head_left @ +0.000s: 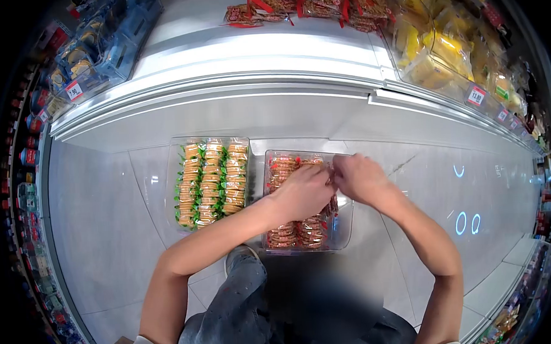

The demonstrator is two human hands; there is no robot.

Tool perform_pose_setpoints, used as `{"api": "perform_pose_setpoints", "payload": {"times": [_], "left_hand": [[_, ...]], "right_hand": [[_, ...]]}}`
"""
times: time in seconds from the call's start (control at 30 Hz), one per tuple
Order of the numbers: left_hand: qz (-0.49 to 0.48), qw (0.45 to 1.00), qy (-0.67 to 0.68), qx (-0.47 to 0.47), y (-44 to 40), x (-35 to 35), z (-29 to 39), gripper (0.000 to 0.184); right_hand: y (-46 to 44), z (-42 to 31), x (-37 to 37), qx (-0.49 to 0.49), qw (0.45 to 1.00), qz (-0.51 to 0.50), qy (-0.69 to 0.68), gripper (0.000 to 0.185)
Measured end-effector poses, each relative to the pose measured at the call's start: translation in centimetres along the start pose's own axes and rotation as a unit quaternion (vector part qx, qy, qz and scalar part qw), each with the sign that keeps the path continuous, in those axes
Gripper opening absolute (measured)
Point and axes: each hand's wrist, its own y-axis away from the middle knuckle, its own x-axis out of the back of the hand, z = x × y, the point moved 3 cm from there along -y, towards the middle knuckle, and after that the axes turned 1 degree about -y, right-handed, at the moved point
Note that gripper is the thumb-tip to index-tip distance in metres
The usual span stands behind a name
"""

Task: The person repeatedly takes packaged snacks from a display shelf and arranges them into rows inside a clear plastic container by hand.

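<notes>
On the floor stands a clear plastic bin (343, 235) with rows of red-and-clear wrapped snack packets (282, 235). My left hand (310, 190) is over the middle of these rows, fingers curled down and together. At the bin's right side is my right hand (357, 177), its fingers bent and pinched close to the left fingertips. Whatever lies between the fingers is hidden by the hands. A shorter row of packets shows just below them, beside a bare part of the bin's right side.
A second clear bin (171, 204) holds rows of round biscuits (211, 175) in green-trimmed wrappers. Ahead runs a white shelf (221, 45) with red snack packs (323, 1), yellow bags (445, 48) and a blue bin (120, 56). My knees and shoe (244, 254) are close below.
</notes>
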Motion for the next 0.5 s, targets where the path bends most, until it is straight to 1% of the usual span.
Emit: {"api": "perform_pose_setpoints", "payload": {"times": [0.03, 0.07, 0.1, 0.13, 0.17, 0.2, 0.23, 0.27, 0.3, 0.33, 0.4, 0.47, 0.5], "left_hand": [[0.016, 0.998, 0.045, 0.04, -0.7, 2.7, -0.5, 0.03], [0.1, 0.984, 0.127, 0.081, -0.8, 6.2, -0.8, 0.029], [0.182, 0.953, 0.209, 0.119, -0.8, 9.0, -1.2, 0.027], [0.241, 0.934, 0.241, 0.106, -0.9, 10.9, -1.8, 0.028], [0.297, 0.911, 0.272, 0.091, -1.2, 12.4, -2.5, 0.028], [0.352, 0.882, 0.302, 0.075, -1.4, 13.5, -3.1, 0.029], [0.357, 0.865, 0.344, 0.076, -1.7, 13.8, -3.6, 0.031], [0.361, 0.846, 0.385, 0.077, -2.0, 14.1, -4.1, 0.034], [0.364, 0.825, 0.425, 0.079, -2.1, 14.4, -4.5, 0.036], [0.344, 0.805, 0.476, 0.078, -2.1, 14.7, -4.7, 0.039], [0.322, 0.754, 0.566, 0.088, -2.1, 15.5, -4.7, 0.038], [0.304, 0.704, 0.634, 0.095, -1.6, 15.4, -5.2, 0.039], [0.298, 0.684, 0.659, 0.096, -1.3, 15.1, -5.5, 0.04]], "right_hand": [[-0.1, -0.8, 4.2, 0.014, 0.997, 0.051, -0.058, 0.014], [-0.5, -1.4, 7.8, 0.029, 0.988, 0.102, -0.117, 0.013], [-1.2, -1.8, 10.6, 0.042, 0.966, 0.192, -0.168, 0.016], [-2.3, -2.1, 12.9, 0.054, 0.934, 0.28, -0.217, 0.018], [-3.7, -2.2, 14.9, 0.08, 0.899, 0.391, -0.182, 0.024], [-5.3, -1.7, 16.8, 0.141, 0.858, 0.493, -0.02, 0.035], [-7.0, -1.3, 18.1, 0.116, 0.829, 0.541, 0.084, 0.038], [-8.8, -1.1, 19.2, 0.089, 0.787, 0.58, 0.187, 0.041], [-11.4, 0.3, 19.6, 0.056, 0.784, 0.582, 0.207, 0.043], [-14.2, 2.2, 19.3, 0.023, 0.78, 0.583, 0.225, 0.045], [-15.1, 2.1, 19.6, -0.042, 0.804, 0.548, 0.226, 0.047], [-14.6, 1.9, 20.2, -0.103, 0.854, 0.472, 0.192, 0.048], [-13.9, 1.4, 20.3, -0.11, 0.857, 0.464, 0.193, 0.048]]}}
